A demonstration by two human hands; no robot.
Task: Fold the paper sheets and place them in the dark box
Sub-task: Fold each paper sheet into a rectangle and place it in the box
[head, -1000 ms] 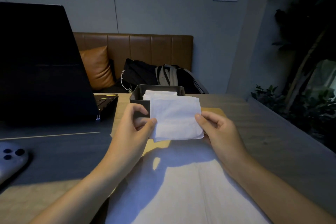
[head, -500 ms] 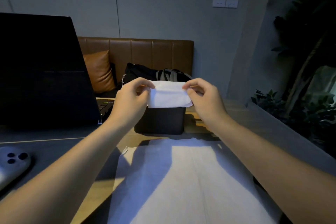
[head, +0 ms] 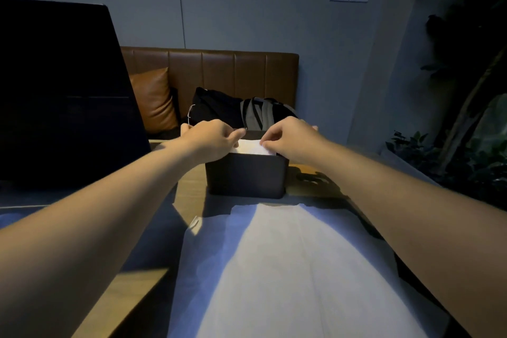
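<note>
Here, at the far left of the tabletop (head: 189, 189) stands a dark laptop (head: 63, 96), its screen upright and black. Next to it the left forearm reaches forward from the near left corner, nearly straight, and the left hand (head: 211, 140) hangs palm down over the left rim of the dark box (head: 247, 175); its fingers (head: 237, 133) are curled and bunched together, pinching the left end of the folded paper sheet (head: 252, 147). That white sheet lies in the open top of the box, only its upper edge showing above the near wall, and the box itself stands toward the far edge of the tabletop, around its middle. The right hand (head: 293, 140) mirrors the left over the right rim, knuckles up, wrist slightly bent, its curled fingers (head: 267, 140) pressed to the thumb and pinching the sheet's right end; the right forearm runs back toward the near right corner. Between the two forearms, near the front edge, a large unfolded paper sheet (head: 288, 269) lies flat, its far edge just short of the box. Beyond the tabletop are a brown leather bench (head: 233, 74) with an orange cushion (head: 153, 99) and a dark backpack (head: 236, 110), and plants (head: 452, 145) at the far right.
</note>
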